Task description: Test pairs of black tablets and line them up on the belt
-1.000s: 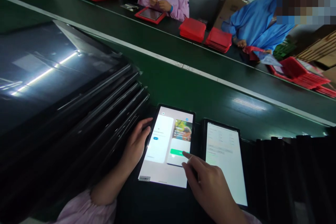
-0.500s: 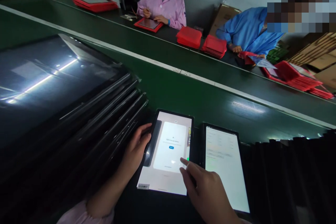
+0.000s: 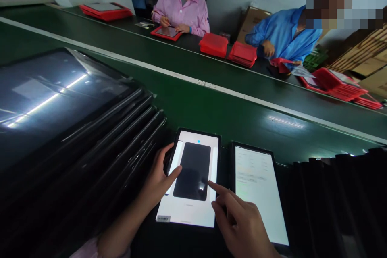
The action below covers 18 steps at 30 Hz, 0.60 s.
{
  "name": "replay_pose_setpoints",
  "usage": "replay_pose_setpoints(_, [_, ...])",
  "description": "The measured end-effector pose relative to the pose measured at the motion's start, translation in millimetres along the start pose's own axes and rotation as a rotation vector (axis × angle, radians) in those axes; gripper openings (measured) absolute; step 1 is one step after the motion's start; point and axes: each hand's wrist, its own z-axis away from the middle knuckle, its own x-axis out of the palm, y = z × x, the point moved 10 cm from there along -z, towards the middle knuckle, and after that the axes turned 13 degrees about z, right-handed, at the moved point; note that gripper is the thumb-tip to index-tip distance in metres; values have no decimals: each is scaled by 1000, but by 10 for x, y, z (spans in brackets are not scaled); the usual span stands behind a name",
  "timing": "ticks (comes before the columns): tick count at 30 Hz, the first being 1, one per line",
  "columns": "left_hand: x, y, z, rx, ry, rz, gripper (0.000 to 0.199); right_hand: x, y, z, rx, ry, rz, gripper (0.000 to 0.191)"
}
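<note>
A lit tablet [image 3: 193, 169] lies in front of me, its screen showing a dark app card between white ones and a small barcode label at the lower left corner. My left hand [image 3: 159, 179] grips its left edge, thumb over the screen and the other fingers along the side, partly hidden. My right hand [image 3: 238, 217] is over the tablet's right side. Its index finger stretches to the screen beside the dark card, the other fingers are bent, and it holds nothing. To the right lies a second lit tablet [image 3: 256, 193] with a pale page, partly behind my right hand.
Dark glossy panels [image 3: 60, 100] are stacked at left. A row of dark upright items [image 3: 338, 193] stands at right. Beyond the green belt [image 3: 169, 88], two co-workers handle tablets and red sleeves, with red stacks [image 3: 213, 45] beside them.
The tablet's screen has changed from a white sign-in card to a dark card. My left thumb has moved in over the screen. My right hand has shifted slightly.
</note>
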Motion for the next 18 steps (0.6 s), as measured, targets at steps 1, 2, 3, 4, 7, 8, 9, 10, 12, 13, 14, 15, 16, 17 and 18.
replay_pose_setpoints(1, [4, 6, 6, 7, 1, -20, 72, -2, -5, 5, -7, -2, 3, 32])
replay_pose_setpoints(2, [6, 16, 13, 17, 4, -41, 73, 0, -14, 12, -19, -5, 3, 30])
replay_pose_setpoints(3, [10, 24, 21, 27, 5, -62, 74, 1, -25, 19, -33, -6, 1, 27])
replay_pose_setpoints(4, [14, 32, 28, 36, 6, -83, 76, -1, -35, 27, -47, -5, -1, 25])
replay_pose_setpoints(7, [29, 40, 40, 52, 0, -129, 80, -41, -61, 52, -80, 4, -9, 19])
replay_pose_setpoints(8, [34, 36, 40, 52, -3, -142, 80, -63, -63, 59, -84, 5, -11, 18])
replay_pose_setpoints(9, [39, 30, 39, 51, -3, -158, 81, -90, -64, 65, -86, 8, -12, 18])
replay_pose_setpoints(10, [42, 24, 39, 50, 0, -178, 81, -120, -66, 70, -88, 13, -9, 18])
replay_pose_setpoints(12, [49, 30, 44, 68, 11, -225, 83, -179, -74, 72, -94, 32, 2, 19])
replay_pose_setpoints(13, [56, 45, 52, 88, 13, -246, 87, -201, -79, 67, -96, 43, 9, 19])
replay_pose_setpoints(14, [67, 62, 63, 109, 5, -263, 92, -214, -89, 57, -98, 53, 13, 19])
replay_pose_setpoints(15, [83, 74, 75, 125, -14, -275, 98, -217, -100, 43, -98, 60, 12, 21])
replay_pose_setpoints(16, [104, 71, 86, 126, -49, -283, 105, -209, -115, 24, -98, 65, 6, 23])
replay_pose_setpoints(17, [121, 56, 96, 113, -88, -281, 109, -188, -130, 3, -96, 62, -2, 27])
replay_pose_setpoints(18, [132, 29, 104, 87, -126, -262, 110, -156, -150, -20, -96, 54, -11, 31])
